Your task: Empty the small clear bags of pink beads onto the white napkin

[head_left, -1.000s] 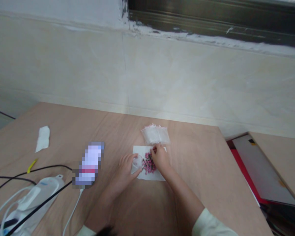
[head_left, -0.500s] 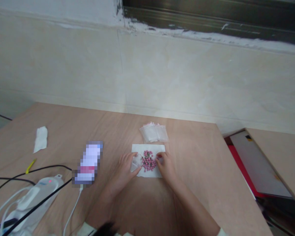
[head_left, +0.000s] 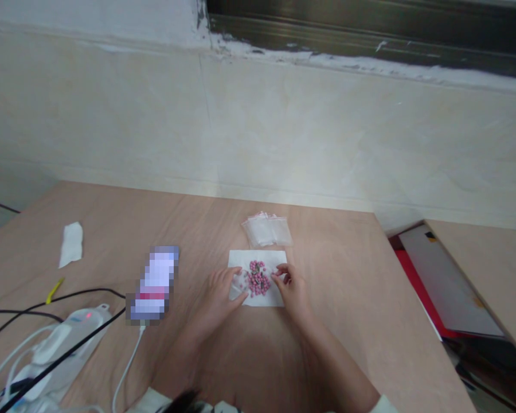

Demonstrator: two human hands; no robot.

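Small pink beads (head_left: 258, 279), some with dark marks, lie in a heap on a white sheet of paper (head_left: 237, 256). At the paper's left side my left hand (head_left: 222, 291) has thumb and fingers around a small clear plastic bag (head_left: 239, 281), its mouth towards the heap. A few pinkish specks show within the bag. My right hand (head_left: 293, 288) is at the right edge of the heap, thumb and index finger pinched together. Whatever may be between those fingertips is too small to tell.
Behind the paper lies a fanned stack of clear zip bags (head_left: 266, 229). To the left are a phone (head_left: 157, 281) on a white cable, a power strip (head_left: 75, 338) with cords, a yellow tie (head_left: 54, 291) and a white paper piece (head_left: 71, 245). A wall (head_left: 258, 132) stands behind.
My right hand has drawn slightly to the right, away from the heap. Pinkish specks now show in the bag at my left hand. The whole view has shifted a little.
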